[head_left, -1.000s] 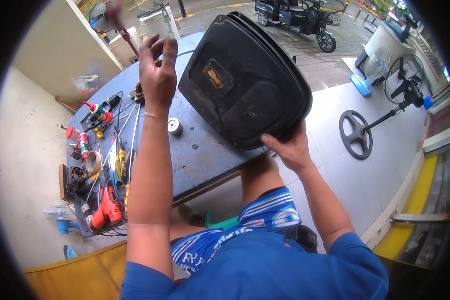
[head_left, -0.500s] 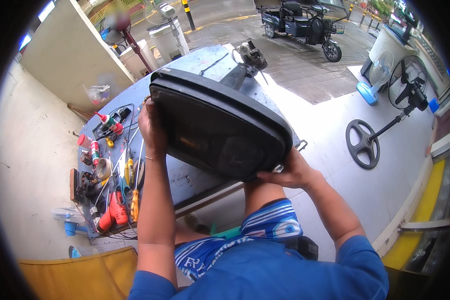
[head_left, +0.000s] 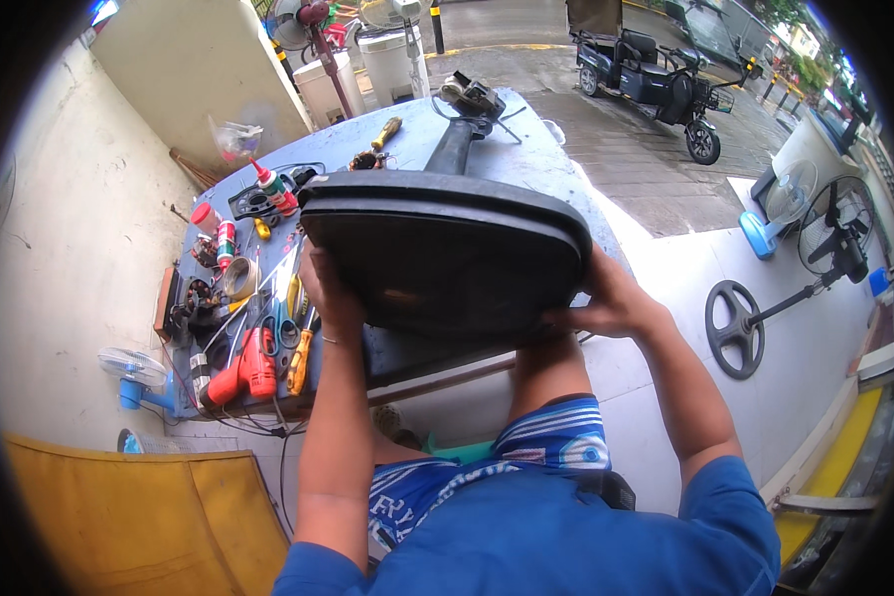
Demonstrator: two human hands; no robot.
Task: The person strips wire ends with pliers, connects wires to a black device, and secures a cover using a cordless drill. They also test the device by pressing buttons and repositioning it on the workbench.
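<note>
Between my hands is the broad black base (head_left: 447, 263) of an electric fan, its hollow-looking underside turned toward me. A dark neck (head_left: 454, 149) runs from behind the base to a bare fan motor (head_left: 472, 97) over the far part of the blue worktable (head_left: 556, 189). My left hand (head_left: 330, 293) grips the base's left edge, and my right hand (head_left: 616, 298) grips its lower right corner, thumb on the underside. Fingers behind the rim are hidden. Beyond the base lie a yellow-handled screwdriver (head_left: 387, 133) and a copper-wound part (head_left: 368, 161).
On the table's left are a red heat-gun-like tool (head_left: 248, 368), scissors (head_left: 288, 333), a tape roll (head_left: 239, 279) and glue tubes (head_left: 276, 189). A black stand fan (head_left: 795, 288) and a blue-based fan (head_left: 765, 233) stand right. A cargo tricycle (head_left: 656, 79) is parked outside.
The base has levelled out, its left edge dropping and its right edge rising, still in both hands. My view has shifted, and the screwdriver behind the base has come into sight.
</note>
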